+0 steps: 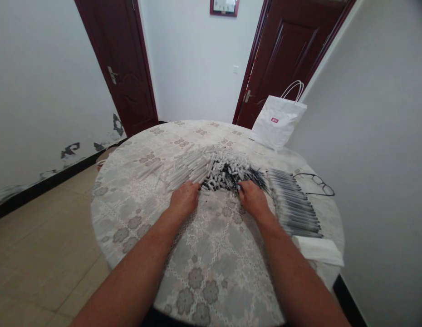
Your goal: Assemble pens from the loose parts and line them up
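Observation:
On the table lies a heap of pen parts: pale, tube-like barrels (193, 164), a mass of small white caps (233, 158) and thin black refills (257, 176). My left hand (184, 199) is closed at the heap's near left edge, its fingertips beside small black and white pieces. Curled at the near right edge, my right hand (253, 198) has thumb and fingers pinched together close to the refills. Whatever either hand holds is too small or hidden to name. To the right, several pens (296, 204) lie side by side in a row.
A patterned tablecloth (197, 254) covers the round table. Eyeglasses (318, 184) rest beyond the pen row, and a folded white sheet (318, 250) lies at its near end. A white paper bag (277, 121) stands at the back right. Walls and two doors surround the table.

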`<state>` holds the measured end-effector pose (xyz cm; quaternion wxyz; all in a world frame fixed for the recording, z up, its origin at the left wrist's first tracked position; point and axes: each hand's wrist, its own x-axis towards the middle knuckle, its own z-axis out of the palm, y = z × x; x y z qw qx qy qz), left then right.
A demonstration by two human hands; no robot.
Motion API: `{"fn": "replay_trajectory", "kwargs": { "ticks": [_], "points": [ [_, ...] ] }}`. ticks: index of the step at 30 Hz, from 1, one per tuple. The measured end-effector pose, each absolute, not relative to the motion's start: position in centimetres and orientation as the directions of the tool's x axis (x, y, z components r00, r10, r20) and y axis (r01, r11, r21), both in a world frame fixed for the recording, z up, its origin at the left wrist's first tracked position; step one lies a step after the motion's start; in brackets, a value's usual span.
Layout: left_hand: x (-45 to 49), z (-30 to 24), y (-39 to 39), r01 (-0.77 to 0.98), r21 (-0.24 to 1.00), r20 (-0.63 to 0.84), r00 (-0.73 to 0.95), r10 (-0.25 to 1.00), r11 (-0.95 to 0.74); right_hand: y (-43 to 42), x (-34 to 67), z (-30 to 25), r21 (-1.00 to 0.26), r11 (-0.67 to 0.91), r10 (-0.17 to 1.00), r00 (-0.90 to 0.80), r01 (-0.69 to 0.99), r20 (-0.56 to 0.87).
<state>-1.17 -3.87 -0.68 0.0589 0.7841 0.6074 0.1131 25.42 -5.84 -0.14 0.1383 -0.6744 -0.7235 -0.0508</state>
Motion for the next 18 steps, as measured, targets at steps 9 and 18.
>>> {"fn": "replay_trajectory", "kwargs": {
  "ticks": [9,18],
  "points": [
    [-1.7,-1.2,-3.3,0.935,0.215,0.124,0.26,0.958,-0.282,-5.4,24.6,-1.0,-0.044,0.14,0.961,-0.125,0.989,0.246],
    [-1.5,-1.0,-3.4,0.924,0.222,0.112,0.294,0.949,-0.312,-5.0,25.8,-1.5,-0.226,0.38,0.867,-0.26,0.897,0.426]
  ]
}}
